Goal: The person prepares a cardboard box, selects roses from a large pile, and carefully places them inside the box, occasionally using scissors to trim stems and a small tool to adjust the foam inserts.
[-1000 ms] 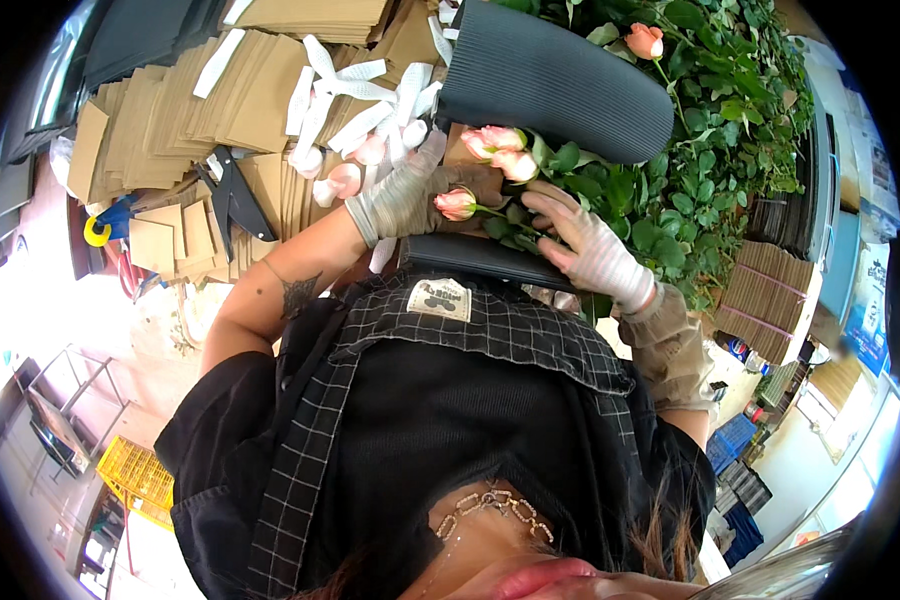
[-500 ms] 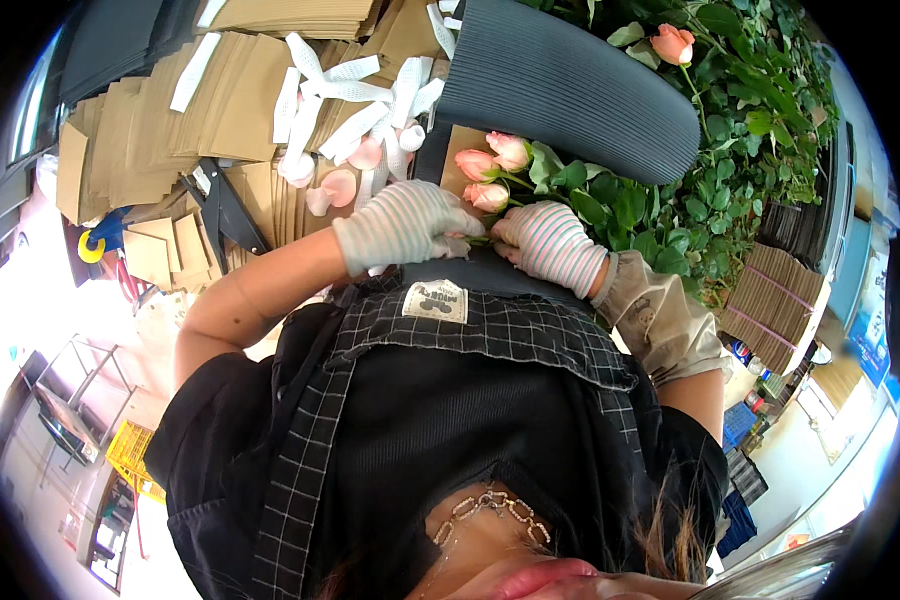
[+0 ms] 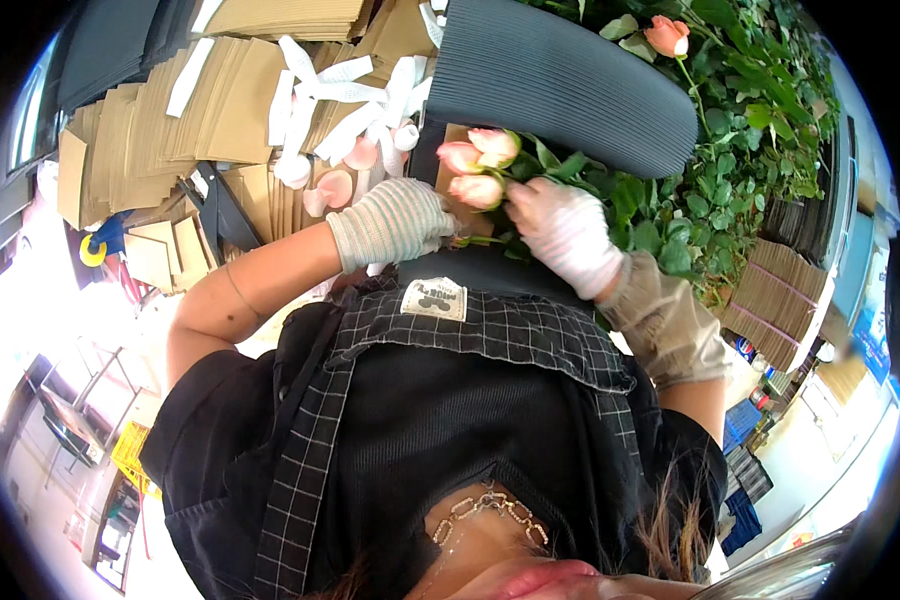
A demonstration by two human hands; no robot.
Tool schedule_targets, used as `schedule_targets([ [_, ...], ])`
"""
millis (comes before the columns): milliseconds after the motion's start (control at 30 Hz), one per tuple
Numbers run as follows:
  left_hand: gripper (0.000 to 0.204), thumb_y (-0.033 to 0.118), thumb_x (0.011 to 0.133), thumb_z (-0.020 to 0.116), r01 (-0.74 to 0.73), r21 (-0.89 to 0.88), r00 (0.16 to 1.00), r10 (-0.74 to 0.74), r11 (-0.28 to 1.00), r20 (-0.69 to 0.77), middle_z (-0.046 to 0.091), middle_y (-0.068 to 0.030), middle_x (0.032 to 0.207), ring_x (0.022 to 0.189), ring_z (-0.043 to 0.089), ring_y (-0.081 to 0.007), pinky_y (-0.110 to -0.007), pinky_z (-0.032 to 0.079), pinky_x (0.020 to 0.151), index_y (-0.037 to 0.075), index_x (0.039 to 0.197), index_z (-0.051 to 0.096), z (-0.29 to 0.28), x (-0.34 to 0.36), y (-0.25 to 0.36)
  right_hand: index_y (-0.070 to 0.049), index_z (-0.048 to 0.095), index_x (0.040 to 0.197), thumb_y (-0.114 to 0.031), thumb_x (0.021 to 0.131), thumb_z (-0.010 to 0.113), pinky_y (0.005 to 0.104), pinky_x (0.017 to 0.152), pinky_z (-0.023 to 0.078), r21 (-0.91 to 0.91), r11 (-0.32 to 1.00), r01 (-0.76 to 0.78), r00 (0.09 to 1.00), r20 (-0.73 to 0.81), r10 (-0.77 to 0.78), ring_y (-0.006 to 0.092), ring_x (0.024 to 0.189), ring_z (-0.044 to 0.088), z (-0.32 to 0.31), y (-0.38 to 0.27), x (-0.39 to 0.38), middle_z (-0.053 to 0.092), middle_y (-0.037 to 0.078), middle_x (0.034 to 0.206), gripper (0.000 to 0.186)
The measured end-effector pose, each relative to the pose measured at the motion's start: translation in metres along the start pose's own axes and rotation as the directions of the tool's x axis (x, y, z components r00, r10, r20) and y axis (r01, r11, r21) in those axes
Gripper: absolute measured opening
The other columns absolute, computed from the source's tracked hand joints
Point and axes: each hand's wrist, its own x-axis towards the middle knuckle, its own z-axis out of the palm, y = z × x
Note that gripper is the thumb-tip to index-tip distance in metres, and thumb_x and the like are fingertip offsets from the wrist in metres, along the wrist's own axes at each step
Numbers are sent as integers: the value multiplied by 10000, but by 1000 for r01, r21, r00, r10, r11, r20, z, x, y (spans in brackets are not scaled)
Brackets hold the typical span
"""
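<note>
My left hand (image 3: 395, 222), in a striped knit glove, has its fingers closed on the end of a thin green stem (image 3: 482, 240) just in front of my apron. My right hand (image 3: 568, 232), gloved too and slightly blurred, pinches at the stems right beneath a cluster of pink roses (image 3: 477, 190). Three blooms point left, lying on a brown cardboard piece (image 3: 451, 165). Their leaves (image 3: 570, 172) trail off to the right, partly behind the right hand. Where exactly the right fingertips meet the stems is hard to see.
A dark ribbed board (image 3: 570, 85) lies beyond the roses. White foam net sleeves (image 3: 355, 130) and loose pink petals (image 3: 335, 188) cover brown cardboard stacks (image 3: 240, 100) at left, near black scissors-like handles (image 3: 225, 215). Leafy rose stems (image 3: 710, 200) are heaped at right, beside bundled cardboard (image 3: 775, 300).
My right hand has moved away from my left, up to the stems just under the rose heads. My left hand stays nearly in place with its fingers closed.
</note>
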Motion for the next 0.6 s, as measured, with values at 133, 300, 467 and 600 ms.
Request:
schedule_targets([
  [133,269,217,771,590,70,23,995,-71,997,72,618,-56,778,708,612,-281,-393,483,631,165,1029,647,-4,-4,5,-83,556,921,-144,798,546,393,446,466,-97,985,141,990,-1,-142,265,561,593,15,-10,9,552,84,672,137],
  [300,360,164,810,583,217,-442,976,-192,870,102,610,-68,682,656,612,-264,-377,475,579,203,1168,589,-10,-24,5,-72,563,934,-144,782,554,389,447,472,-101,975,197,978,83,-189,264,573,603,10,-6,2,568,87,689,169],
  [467,432,308,849,523,183,-15,974,-184,983,-134,647,-65,795,685,617,-231,-347,463,595,249,1277,497,-6,5,16,-85,577,974,-167,809,557,386,467,477,-82,961,262,956,155,-248,269,578,602,10,-4,5,565,86,687,185],
  [600,445,311,850,505,252,-26,960,-253,967,-121,647,-53,813,728,621,-273,-407,461,631,264,1291,473,-7,2,21,-86,575,1022,-226,852,565,378,469,478,39,993,107,924,-374,-85,248,566,596,-1,-1,-3,552,63,712,221],
])
